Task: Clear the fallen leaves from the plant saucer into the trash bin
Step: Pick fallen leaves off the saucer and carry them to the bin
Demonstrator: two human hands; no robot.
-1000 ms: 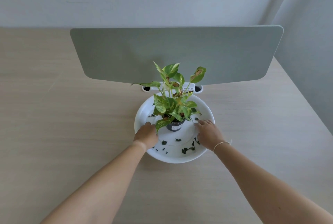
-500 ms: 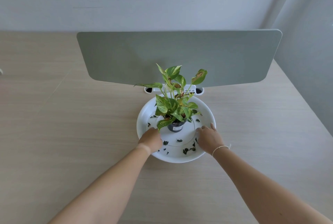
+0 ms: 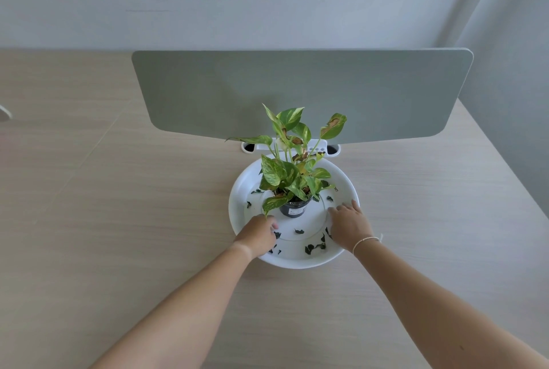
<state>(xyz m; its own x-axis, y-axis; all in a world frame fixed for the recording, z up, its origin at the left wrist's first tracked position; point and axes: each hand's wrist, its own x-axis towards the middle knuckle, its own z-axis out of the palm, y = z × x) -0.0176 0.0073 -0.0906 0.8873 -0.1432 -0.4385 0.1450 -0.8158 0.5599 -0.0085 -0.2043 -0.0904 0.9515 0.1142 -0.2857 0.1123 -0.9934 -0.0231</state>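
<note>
A white round saucer lies on the desk with a small dark pot at its middle, holding a green plant. Several dark fallen leaves lie scattered in the saucer, such as one leaf in front of the pot and a clump near the front rim. My left hand is curled over the saucer's front left, fingertips touching a dark leaf; whether it grips it is hidden. My right hand rests palm down on the saucer's right side, fingers spread. No trash bin is in view.
A grey-green divider panel stands upright just behind the saucer, above a white cable port. The wooden desk spreads to both sides. A white object's edge shows at the far left. A wall rises at the right.
My left hand has slid slightly right and nearer along the saucer's front. My right hand has barely shifted and its fingers have spread. The view has tipped a little.
</note>
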